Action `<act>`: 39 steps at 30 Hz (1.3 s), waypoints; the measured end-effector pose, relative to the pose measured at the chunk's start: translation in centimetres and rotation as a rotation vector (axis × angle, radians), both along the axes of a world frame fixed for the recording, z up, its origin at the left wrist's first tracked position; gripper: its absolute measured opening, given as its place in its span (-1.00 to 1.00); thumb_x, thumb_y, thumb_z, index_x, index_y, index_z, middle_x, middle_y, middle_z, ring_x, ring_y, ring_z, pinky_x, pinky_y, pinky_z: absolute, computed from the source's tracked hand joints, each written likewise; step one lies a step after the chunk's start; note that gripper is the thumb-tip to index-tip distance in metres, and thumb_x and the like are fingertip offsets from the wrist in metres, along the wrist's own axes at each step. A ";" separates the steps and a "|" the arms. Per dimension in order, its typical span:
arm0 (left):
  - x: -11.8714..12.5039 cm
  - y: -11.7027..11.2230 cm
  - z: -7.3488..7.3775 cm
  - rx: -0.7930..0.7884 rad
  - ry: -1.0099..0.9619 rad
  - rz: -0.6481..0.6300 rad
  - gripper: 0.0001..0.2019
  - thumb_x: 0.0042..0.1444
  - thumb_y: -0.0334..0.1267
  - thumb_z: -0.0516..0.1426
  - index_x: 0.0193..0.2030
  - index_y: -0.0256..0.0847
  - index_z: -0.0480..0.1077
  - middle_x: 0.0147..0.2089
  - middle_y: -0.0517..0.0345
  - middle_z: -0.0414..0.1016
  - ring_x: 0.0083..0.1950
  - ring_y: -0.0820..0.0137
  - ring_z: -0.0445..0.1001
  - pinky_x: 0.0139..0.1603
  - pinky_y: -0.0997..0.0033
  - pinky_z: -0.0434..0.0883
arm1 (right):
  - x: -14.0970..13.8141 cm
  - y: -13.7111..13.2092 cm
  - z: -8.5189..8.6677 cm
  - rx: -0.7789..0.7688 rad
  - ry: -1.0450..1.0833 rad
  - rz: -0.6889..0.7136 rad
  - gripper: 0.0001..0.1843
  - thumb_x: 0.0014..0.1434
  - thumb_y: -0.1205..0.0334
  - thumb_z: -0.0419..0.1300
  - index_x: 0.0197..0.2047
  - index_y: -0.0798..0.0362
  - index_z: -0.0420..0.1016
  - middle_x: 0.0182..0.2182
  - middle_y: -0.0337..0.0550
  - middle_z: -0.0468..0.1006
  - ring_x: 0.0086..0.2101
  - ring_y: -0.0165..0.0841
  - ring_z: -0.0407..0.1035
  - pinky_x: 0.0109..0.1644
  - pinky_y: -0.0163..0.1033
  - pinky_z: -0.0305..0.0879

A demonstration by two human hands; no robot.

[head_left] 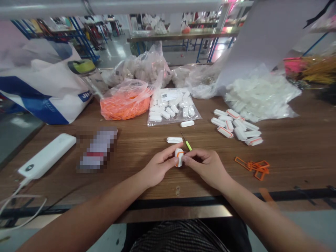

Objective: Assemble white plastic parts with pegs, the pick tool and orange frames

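Observation:
Between my two hands is a small white plastic case [179, 161] with an orange band around it. My left hand [160, 166] grips its left side between thumb and fingers. From the right, the thumb and forefinger of my right hand [206, 164] pinch at the case's edge and the orange band. Just beyond my fingers lie another white case [174, 140] and a thin pick with a green handle [188, 145]. One more white case [187, 123] rests farther back, by a clear bag of white cases [172, 106].
Orange rectangular rings [258, 168] lie right of my hands, with a pile of white cases [236, 126] behind them. Bags of orange rings [126, 103] and translucent pieces [259, 94] stand at the back. A power bank [48, 154] and a blurred phone-like object [98, 148] lie left.

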State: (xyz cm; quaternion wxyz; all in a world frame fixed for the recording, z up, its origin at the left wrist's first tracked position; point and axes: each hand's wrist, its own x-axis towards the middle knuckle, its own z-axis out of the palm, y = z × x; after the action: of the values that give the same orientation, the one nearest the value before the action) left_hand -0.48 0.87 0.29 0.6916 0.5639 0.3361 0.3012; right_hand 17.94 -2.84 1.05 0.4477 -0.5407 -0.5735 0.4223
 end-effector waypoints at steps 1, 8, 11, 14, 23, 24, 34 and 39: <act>0.0 0.0 0.0 0.041 0.012 -0.015 -0.57 0.22 -0.26 0.15 0.24 -0.11 0.35 0.16 0.04 0.47 0.17 0.21 0.38 0.23 0.17 0.27 | 0.0 0.0 0.1 -0.014 0.020 0.004 -0.85 0.07 0.18 0.26 -0.47 0.01 0.61 -0.54 -0.23 0.62 -0.50 -0.41 0.46 -0.36 -0.29 0.39; -0.3 0.0 0.2 0.293 0.129 -0.105 -0.59 0.34 -0.23 0.00 0.30 -0.09 0.25 0.15 0.03 0.47 0.12 0.22 0.43 0.19 0.14 0.30 | 0.0 0.0 0.2 -0.035 0.095 -0.024 -0.88 0.05 0.17 0.28 -0.43 0.02 0.58 -0.58 -0.24 0.57 -0.56 -0.47 0.39 -0.54 -0.37 0.26; -0.5 0.1 0.3 0.380 0.181 -0.121 -0.60 0.35 -0.25 -0.02 0.30 -0.09 0.25 0.21 0.02 0.42 0.17 0.20 0.40 0.21 0.13 0.28 | 0.2 0.0 0.2 -0.064 0.120 0.023 -0.87 0.07 0.16 0.27 -0.41 0.02 0.59 -0.55 -0.22 0.60 -0.53 -0.45 0.42 -0.54 -0.37 0.27; -0.8 0.2 0.5 0.422 0.188 -0.137 -0.60 0.36 -0.26 -0.04 0.30 -0.08 0.25 0.26 0.01 0.38 0.24 0.20 0.35 0.27 0.12 0.24 | 0.5 0.1 0.2 -0.081 0.117 0.059 -0.85 0.08 0.14 0.27 -0.41 0.02 0.61 -0.52 -0.19 0.62 -0.50 -0.44 0.44 -0.53 -0.37 0.29; -1.0 0.3 1.0 0.460 0.227 -0.185 -0.59 0.36 -0.27 -0.05 0.33 -0.08 0.22 0.28 0.01 0.37 0.25 0.19 0.35 0.28 0.10 0.24 | 1.0 0.1 0.1 0.039 -0.018 0.083 -0.85 0.13 0.17 0.25 -0.39 0.00 0.62 -0.52 -0.23 0.62 -0.49 -0.45 0.44 -0.40 -0.33 0.35; -0.9 0.3 1.0 0.452 0.227 -0.183 -0.58 0.36 -0.26 -0.04 0.33 -0.07 0.23 0.28 0.01 0.36 0.26 0.19 0.34 0.29 0.09 0.24 | 1.0 0.1 0.0 0.065 -0.046 0.080 -0.86 0.14 0.18 0.25 -0.36 -0.01 0.64 -0.50 -0.23 0.63 -0.48 -0.44 0.45 -0.37 -0.32 0.36; -0.8 0.3 0.7 0.305 0.204 -0.185 -0.58 0.37 -0.15 -0.04 0.33 -0.08 0.23 0.31 0.05 0.33 0.30 0.17 0.30 0.31 0.08 0.21 | 0.8 0.0 0.0 0.010 -0.005 0.072 -0.83 0.10 0.16 0.29 -0.27 -0.02 0.68 -0.43 -0.16 0.67 -0.47 -0.40 0.47 -0.38 -0.29 0.39; -0.7 0.3 1.0 0.334 0.227 -0.168 -0.59 0.38 -0.14 -0.07 0.29 -0.16 0.27 0.24 -0.01 0.41 0.21 0.22 0.39 0.25 0.14 0.28 | 1.2 0.1 -0.2 -0.004 0.017 0.129 -0.83 0.13 0.12 0.28 -0.25 -0.06 0.69 -0.49 -0.21 0.65 -0.49 -0.43 0.45 -0.49 -0.37 0.32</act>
State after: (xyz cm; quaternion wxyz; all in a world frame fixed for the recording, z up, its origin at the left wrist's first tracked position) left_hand -1.19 1.13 1.29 0.5690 0.7269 0.3091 0.2288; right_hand 19.16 -2.76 0.80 0.4232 -0.4999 -0.6026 0.4559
